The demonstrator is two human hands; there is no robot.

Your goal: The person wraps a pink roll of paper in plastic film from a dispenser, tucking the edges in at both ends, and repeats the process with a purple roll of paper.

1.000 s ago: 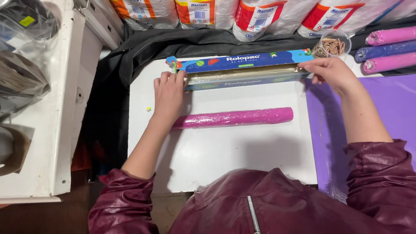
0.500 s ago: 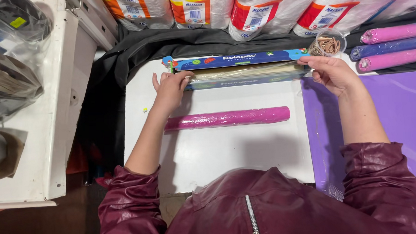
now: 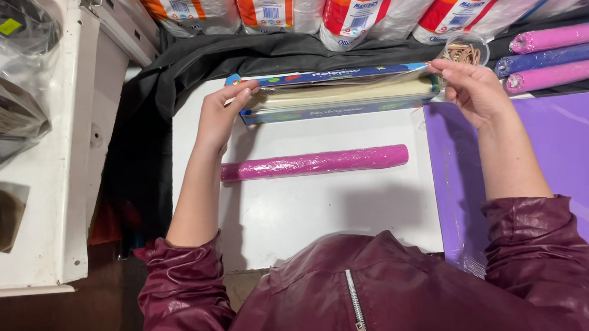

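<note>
- Film dispenser: a long blue cardboard box of clear cling film (image 3: 336,94) lies across the far edge of the white counter (image 3: 323,210), its lid raised.
- Left hand (image 3: 221,116): we see its grip closed, fingertips pinching the film at the box's left end.
- Right hand (image 3: 471,88): its grip is likewise closed on the film's edge at the right end.
- Handling: we judge the film feather-light, limp, clingy and easily torn; hold is best taken at both outer corners, kept taut and level so it does not fold onto itself.
- Wrapped roll: a magenta paper roll under glossy film (image 3: 314,163) lies near the box, parallel to it, on the counter; likely light, fairly stiff, slippery.
- Surroundings: a purple sheet (image 3: 572,147) to the right; a clear cup of rubber bands (image 3: 465,49) just beyond the right hand.
</note>
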